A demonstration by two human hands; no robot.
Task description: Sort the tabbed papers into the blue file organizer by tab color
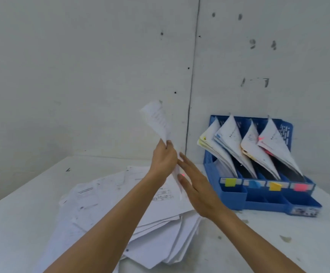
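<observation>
My left hand (165,156) grips a white sheet (158,120) and holds it upright above the table. A pink tab (183,175) shows at the sheet's lower edge, near my right thumb. My right hand (195,185) is beside the sheet with fingers straight, touching its lower part. The blue file organizer (278,201) stands to the right against the wall. Its four slots hold leaning papers and carry front labels: yellow-green (230,182), blue (254,184), yellow (275,186), pink (300,187). A loose pile of papers (109,200) lies on the table under my arms.
The white table (278,243) meets a grey wall (81,75) behind. A wall corner seam runs down just left of the organizer. The organizer has a low front tray (262,200).
</observation>
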